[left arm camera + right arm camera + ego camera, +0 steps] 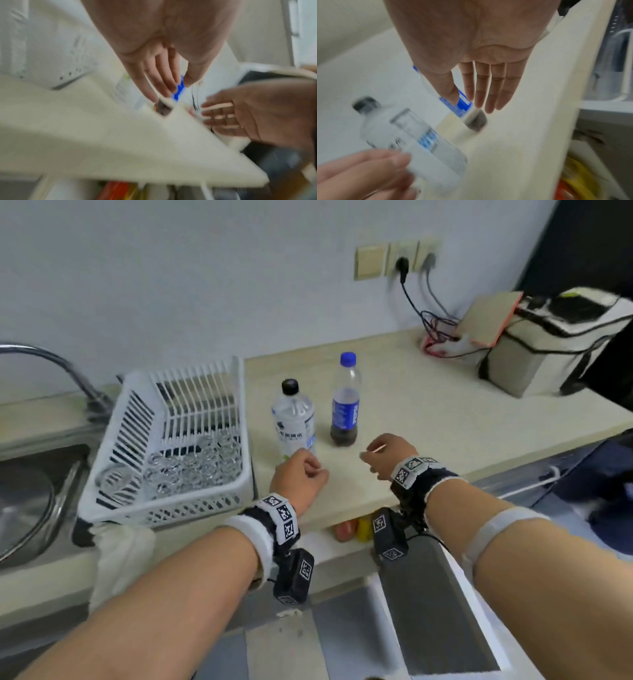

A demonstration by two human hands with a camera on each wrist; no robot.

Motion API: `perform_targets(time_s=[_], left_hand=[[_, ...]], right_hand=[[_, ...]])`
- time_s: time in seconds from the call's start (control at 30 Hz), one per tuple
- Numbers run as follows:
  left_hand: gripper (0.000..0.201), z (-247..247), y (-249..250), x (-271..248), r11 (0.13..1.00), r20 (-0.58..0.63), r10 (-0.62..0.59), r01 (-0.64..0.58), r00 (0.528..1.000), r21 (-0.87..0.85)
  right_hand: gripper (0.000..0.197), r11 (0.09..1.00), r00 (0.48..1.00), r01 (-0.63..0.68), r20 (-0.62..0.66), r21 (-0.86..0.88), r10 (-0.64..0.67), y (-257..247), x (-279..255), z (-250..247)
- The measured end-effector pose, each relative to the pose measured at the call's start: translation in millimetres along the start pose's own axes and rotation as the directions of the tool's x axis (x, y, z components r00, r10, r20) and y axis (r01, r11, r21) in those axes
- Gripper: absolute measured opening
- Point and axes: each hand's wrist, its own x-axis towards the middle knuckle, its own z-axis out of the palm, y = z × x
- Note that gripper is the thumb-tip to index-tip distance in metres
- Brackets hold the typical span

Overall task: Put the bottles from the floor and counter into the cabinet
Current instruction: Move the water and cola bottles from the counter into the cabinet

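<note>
Two bottles stand upright on the pale counter (428,419). One is a clear water bottle (293,419) with a black cap. To its right is a cola bottle (345,409) with a blue cap and label. My left hand (301,470) hovers at the water bottle's base with relaxed fingers; whether it touches is unclear. My right hand (383,453) is just right of the cola bottle with straight fingers, holding nothing. The blurred right wrist view shows that hand (471,104) above the cola bottle (462,106), with the water bottle (412,136) lower left. Below the counter a cabinet door (438,611) stands open.
A white dish rack (113,474) holding glasses sits left of the bottles, with a sink (34,501) and faucet (51,361) beyond it. A white bag (548,350) and cables (438,333) occupy the back right. Orange and yellow items (356,530) show under the counter edge.
</note>
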Motion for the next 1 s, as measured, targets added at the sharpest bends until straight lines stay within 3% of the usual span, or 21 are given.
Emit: perform_targets(time_s=[0.07, 0.17, 0.23, 0.3, 0.37, 0.47, 0.63, 0.77, 1.0], left_hand=[[0.046, -16.7, 13.3, 11.3, 0.991, -0.146, -0.129, 0.131, 0.981, 0.0], [0.1, -20.7, 14.1, 27.2, 0.937, -0.223, -0.349, 0.346, 0.91, -0.052], [0.115, -14.7, 8.9, 38.5, 0.92, -0.266, -0.391, 0.379, 0.881, -0.095], [0.123, -6.3, 2.7, 50.0, 0.937, -0.277, -0.347, 0.314, 0.896, -0.154], [0.119, 1.9, 0.2, 58.9, 0.952, -0.282, -0.277, 0.221, 0.919, -0.214], [0.103, 10.1, 1.7, 65.6, 0.949, -0.319, -0.228, 0.136, 0.92, -0.285], [0.093, 13.5, -5.2, 71.2, 0.947, -0.339, -0.256, 0.163, 0.905, -0.278], [0.088, 9.9, -4.9, 69.6, 0.955, -0.33, -0.246, 0.17, 0.911, -0.244], [0.079, 14.3, -4.2, 8.4, 0.952, -0.133, -0.126, 0.082, 0.983, -0.295]], right_hand=[[0.044, 0.999, 0.999, 0.022, -0.037, 0.035, -0.021, -16.8, 13.2, -13.9], [0.077, 0.999, 0.999, 0.029, -0.032, 0.038, -0.028, -32.8, 37.7, -21.5], [0.089, 0.997, 0.999, 0.03, -0.019, 0.078, -0.028, -38.2, 59.9, -20.2], [0.097, 0.991, 0.999, 0.034, 0.004, 0.127, -0.035, -40.8, 83.1, -15.4], [0.099, 0.982, 0.997, 0.06, 0.043, 0.178, -0.069, -41.4, 102.0, -9.8], [0.084, 0.969, 0.986, 0.114, 0.094, 0.221, -0.138, -42.7, 119.0, -6.1], [0.068, 0.949, 0.975, 0.186, 0.073, 0.253, -0.21, -36.4, 124.1, -0.5], [0.063, 0.943, 0.968, 0.241, 0.019, 0.228, -0.252, -24.7, 102.5, 3.3], [0.059, 0.937, 0.978, 0.196, -0.123, 0.288, -0.167, 9.5, 14.7, 13.0]])
